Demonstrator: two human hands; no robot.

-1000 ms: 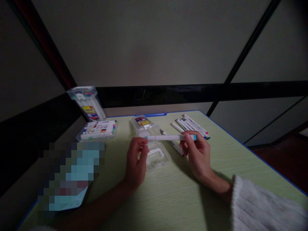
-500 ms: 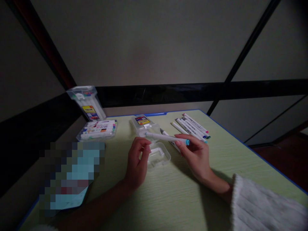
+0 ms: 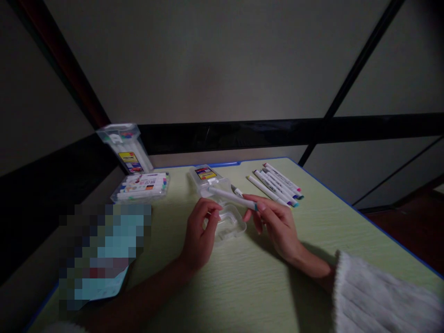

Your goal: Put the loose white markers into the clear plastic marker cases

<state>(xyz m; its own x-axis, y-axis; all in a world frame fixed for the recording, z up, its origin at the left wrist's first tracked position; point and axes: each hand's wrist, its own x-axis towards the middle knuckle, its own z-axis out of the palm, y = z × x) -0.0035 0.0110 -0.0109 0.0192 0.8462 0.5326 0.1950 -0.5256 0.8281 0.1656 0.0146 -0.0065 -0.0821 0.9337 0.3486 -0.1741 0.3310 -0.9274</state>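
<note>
A white marker [image 3: 231, 197] with a teal end is pinched in my right hand [image 3: 279, 226], thumb and index finger near the teal end. It slants up to the left, above a clear plastic lid or shallow tray [image 3: 236, 225] on the table. Beside that tray is my left hand [image 3: 201, 231], fingers curled and thumb tip against the index finger, with nothing visible in them. The marker's far end passes just above its knuckles, seemingly apart. Behind lies a clear marker case [image 3: 210, 178] with a yellow and blue label. Another grey-capped marker [image 3: 237, 190] is partly hidden behind the held one.
Several white markers [image 3: 275, 185] with coloured ends lie at the back right. At the back left, an upright clear case of markers [image 3: 130, 150] stands behind a flat marker box [image 3: 142, 187]. A blurred-out flat device [image 3: 114, 249] lies at left. The table [image 3: 239, 286] has blue edges.
The marker's teal end has dipped and shifted left as my right hand changed its finger hold. My left hand has moved slightly right.
</note>
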